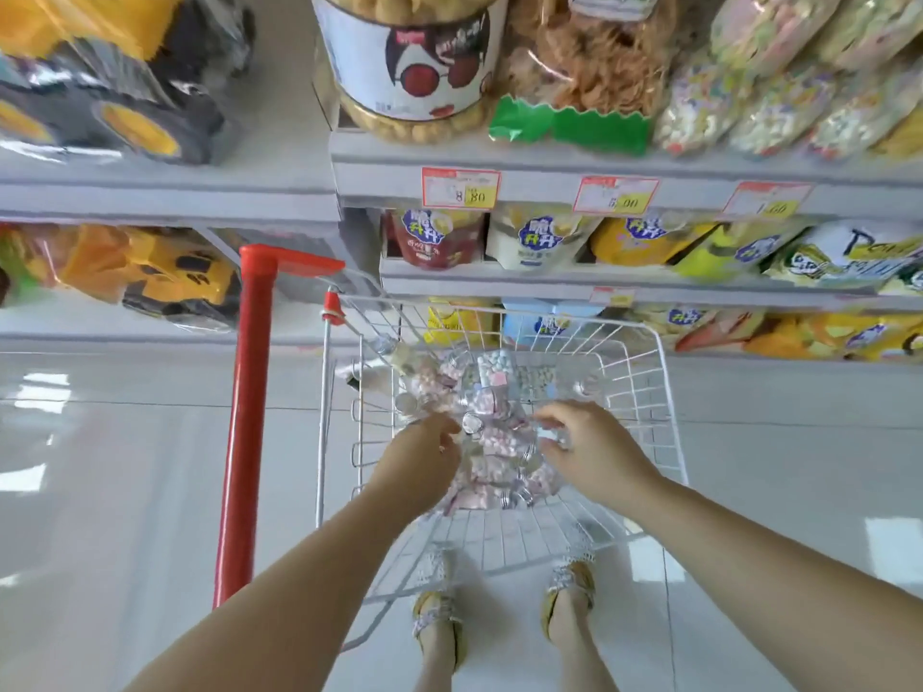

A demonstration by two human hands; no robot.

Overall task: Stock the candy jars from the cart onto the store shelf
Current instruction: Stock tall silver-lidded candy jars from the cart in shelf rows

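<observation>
Both hands, the left hand (424, 457) and the right hand (592, 454), are down inside the white wire cart (644, 372), on a heap of clear candy jars (492, 377) lying on their sides. Their fingers (445, 428) curl into the pile, but through the blur I cannot tell whether either hand grips a jar. The store shelf (549, 167) stands just behind the cart, full of snack bags (539, 237).

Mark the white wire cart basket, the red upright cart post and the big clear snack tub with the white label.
White wire cart basket (642, 392): head view, right side wall.
Red upright cart post (245, 417): head view, mid-shaft.
Big clear snack tub (359, 57): head view, white label.
</observation>
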